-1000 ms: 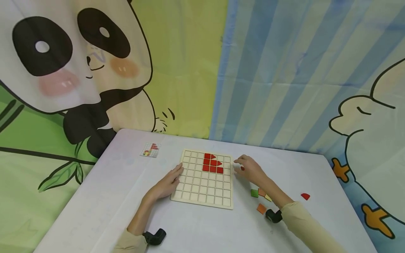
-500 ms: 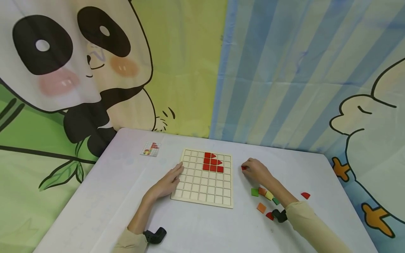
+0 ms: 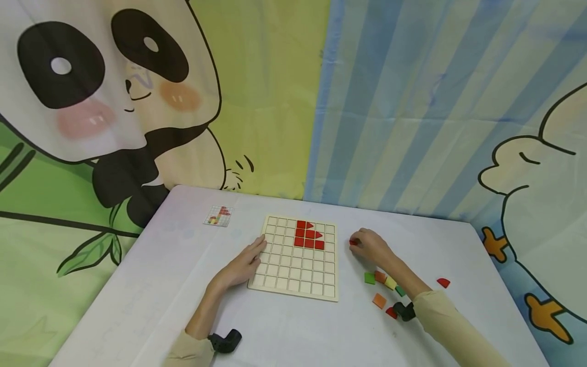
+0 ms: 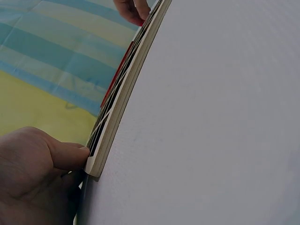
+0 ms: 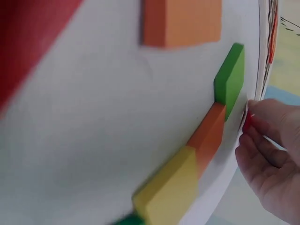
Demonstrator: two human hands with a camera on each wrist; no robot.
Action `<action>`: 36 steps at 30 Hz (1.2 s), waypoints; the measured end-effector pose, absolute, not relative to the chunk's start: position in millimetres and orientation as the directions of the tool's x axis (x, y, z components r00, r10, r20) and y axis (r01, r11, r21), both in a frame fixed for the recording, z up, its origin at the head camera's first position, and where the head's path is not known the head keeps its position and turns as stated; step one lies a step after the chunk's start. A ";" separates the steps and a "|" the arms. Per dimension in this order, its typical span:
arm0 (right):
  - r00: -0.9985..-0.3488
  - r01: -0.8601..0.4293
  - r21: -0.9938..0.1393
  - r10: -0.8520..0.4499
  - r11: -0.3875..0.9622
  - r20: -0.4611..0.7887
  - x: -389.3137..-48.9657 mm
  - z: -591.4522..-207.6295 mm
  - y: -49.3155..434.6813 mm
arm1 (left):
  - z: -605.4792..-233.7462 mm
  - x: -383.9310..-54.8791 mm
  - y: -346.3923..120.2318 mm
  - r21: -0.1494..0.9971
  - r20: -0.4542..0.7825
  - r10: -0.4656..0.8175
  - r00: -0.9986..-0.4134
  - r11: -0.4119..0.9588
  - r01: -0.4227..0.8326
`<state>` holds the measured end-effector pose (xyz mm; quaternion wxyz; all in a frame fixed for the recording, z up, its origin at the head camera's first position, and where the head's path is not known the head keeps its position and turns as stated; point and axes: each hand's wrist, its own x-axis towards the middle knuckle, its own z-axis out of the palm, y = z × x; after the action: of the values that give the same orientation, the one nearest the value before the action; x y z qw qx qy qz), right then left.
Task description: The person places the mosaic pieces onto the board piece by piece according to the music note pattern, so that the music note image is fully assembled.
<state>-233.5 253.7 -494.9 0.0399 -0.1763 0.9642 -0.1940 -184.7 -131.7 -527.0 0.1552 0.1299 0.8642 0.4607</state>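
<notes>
My left hand (image 3: 240, 266) rests along the left edge of a pale wooden grid board (image 3: 293, 275), fingers extended. In the left wrist view its thumb (image 4: 70, 155) touches the board's corner. Red tiles (image 3: 304, 237), squares and pointed ones, sit in the upper right cells. Just right of the board, my right hand (image 3: 373, 248) pinches a small red tile (image 3: 352, 243) between thumb and fingertips, close over the table. The right wrist view shows that red tile (image 5: 247, 121) on edge, partly hidden by the fingers.
Near my right forearm lie a green tile (image 3: 369, 278), orange tiles (image 3: 379, 301), a yellow tile (image 3: 390, 283), a dark green tile (image 3: 400, 290) and a red rounded tile (image 3: 391, 312). Another red rounded tile (image 3: 443, 282) lies farther right. A small pattern card (image 3: 218, 216) lies at the back left.
My right hand has shifted a little right, away from the board's edge, and its fingers have closed on the red tile. The left hand has stayed on the board's edge.
</notes>
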 end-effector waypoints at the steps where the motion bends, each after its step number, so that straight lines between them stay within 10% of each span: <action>1: -0.935 -0.319 -0.428 -0.353 0.846 0.000 -232.0 -494.4 252.0 | -527.0 -184.8 -131.7 0.835 -0.148 0.369 -0.918 0.544 0.084; 6: -0.915 -0.356 -0.565 -0.401 0.745 0.048 -221.7 -489.9 234.1 | -527.9 -185.4 -131.5 0.831 -0.150 0.370 -0.917 0.550 0.086; 36: -0.829 -0.544 -0.444 -0.540 0.712 0.149 -225.7 -496.6 202.2 | -529.3 -185.5 -131.9 0.831 -0.144 0.370 -0.918 0.549 0.090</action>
<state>-225.7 202.2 -496.6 -0.0041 -0.2926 0.9253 -0.2413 -185.5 -131.9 -529.3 0.1530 0.1327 0.8666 0.4561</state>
